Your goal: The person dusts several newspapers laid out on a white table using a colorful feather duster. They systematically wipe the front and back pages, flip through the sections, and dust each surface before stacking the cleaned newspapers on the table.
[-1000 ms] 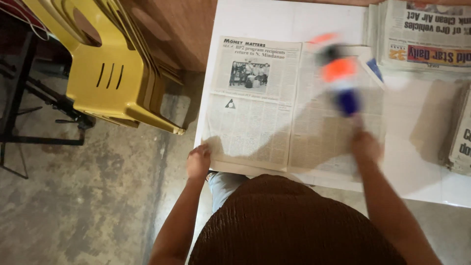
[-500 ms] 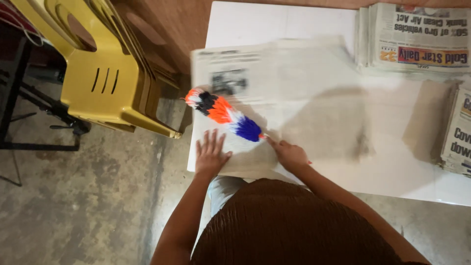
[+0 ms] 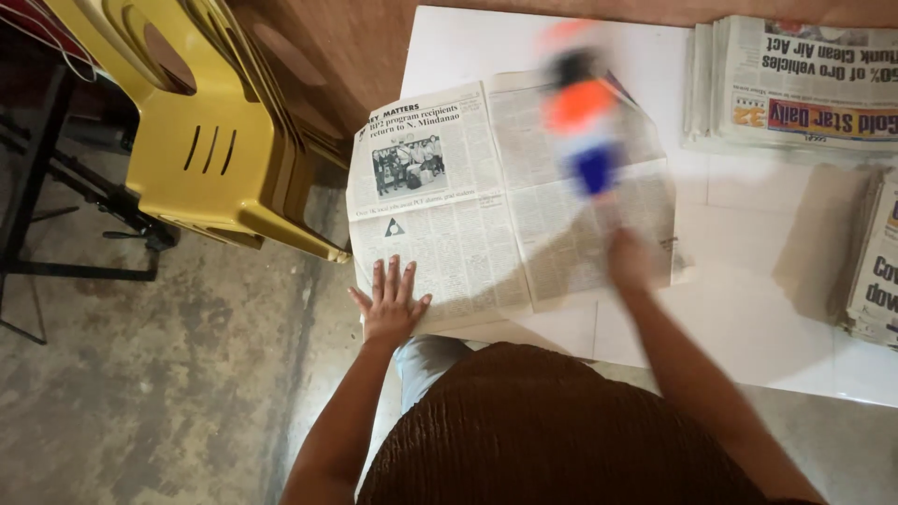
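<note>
Compared with 0.5 s before, I see the striped duster [image 3: 582, 122] swung from the newspaper [image 3: 505, 196] lower left to its upper right, right hand [image 3: 629, 260] clamped on its handle, while the left hand [image 3: 391, 301] presses flat, fingers spread, so sweeping continues.

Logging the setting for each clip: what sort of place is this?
Probably a plain indoor workroom or small shop, not a home. Signs: stacked yellow plastic chairs on a bare concrete floor, and bundles of folded newspapers along a white table.
</note>
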